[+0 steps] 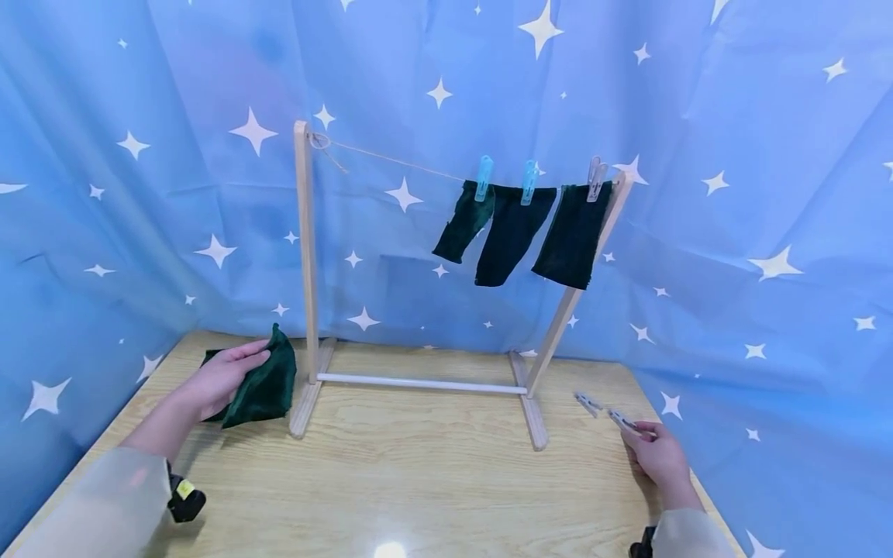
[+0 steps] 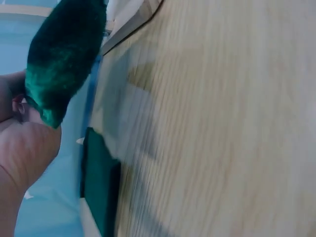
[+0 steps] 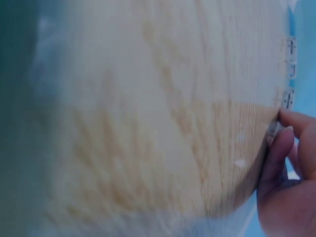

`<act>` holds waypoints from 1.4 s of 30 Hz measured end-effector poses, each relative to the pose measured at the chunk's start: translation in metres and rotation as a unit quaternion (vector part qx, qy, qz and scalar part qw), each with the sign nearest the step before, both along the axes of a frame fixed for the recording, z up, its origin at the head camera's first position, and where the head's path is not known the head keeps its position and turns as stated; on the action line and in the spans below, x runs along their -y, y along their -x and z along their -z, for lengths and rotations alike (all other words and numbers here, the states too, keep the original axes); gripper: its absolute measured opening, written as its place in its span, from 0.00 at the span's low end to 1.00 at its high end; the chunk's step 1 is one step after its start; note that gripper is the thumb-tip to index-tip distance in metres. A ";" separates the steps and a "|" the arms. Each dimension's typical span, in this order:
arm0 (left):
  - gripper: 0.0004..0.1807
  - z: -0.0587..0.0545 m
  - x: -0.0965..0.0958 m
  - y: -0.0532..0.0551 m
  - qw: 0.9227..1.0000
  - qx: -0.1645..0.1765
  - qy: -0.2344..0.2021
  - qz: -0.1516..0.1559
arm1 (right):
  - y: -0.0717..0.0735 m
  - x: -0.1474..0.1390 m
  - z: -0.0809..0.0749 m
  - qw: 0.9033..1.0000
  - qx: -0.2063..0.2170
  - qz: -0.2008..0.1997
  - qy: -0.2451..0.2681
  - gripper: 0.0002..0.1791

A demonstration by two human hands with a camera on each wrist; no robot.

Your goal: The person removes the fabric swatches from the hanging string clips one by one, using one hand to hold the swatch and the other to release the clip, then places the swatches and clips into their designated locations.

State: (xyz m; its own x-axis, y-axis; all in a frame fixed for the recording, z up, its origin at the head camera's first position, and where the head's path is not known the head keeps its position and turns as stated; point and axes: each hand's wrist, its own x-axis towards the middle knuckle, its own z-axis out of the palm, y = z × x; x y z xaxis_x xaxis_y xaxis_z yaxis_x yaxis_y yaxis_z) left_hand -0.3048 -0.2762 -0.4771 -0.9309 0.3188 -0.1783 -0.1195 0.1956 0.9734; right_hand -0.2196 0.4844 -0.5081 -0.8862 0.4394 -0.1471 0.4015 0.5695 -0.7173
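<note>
At the left of the table, my left hand pinches a dark green cloth piece between thumb and fingers; it hangs above the tabletop. Another green cloth lies on the table below, seen in the left wrist view. On the right, my right hand pinches one end of a greyish clothespin. A second clothespin lies just beyond it on the wood. In the right wrist view, the thumb and fingertips meet at the near clothespin, partly covering it.
A wooden drying rack with a string line stands mid-table. On its right half hang green cloths under blue clothespins and a greyish clothespin. Behind the table is a blue star-print curtain.
</note>
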 end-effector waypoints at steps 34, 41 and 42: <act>0.38 0.000 -0.004 -0.019 0.876 -0.249 0.402 0.093 | -0.002 -0.003 0.004 1.000 -0.003 0.003 -0.002 0.35; 0.40 0.005 -0.004 -0.028 0.895 -0.190 0.364 0.174 | -0.002 -0.002 0.004 1.000 0.000 0.005 -0.011 0.35; 0.40 0.005 -0.003 -0.029 0.898 -0.186 0.358 0.176 | -0.002 -0.001 0.004 1.000 0.001 0.005 -0.012 0.34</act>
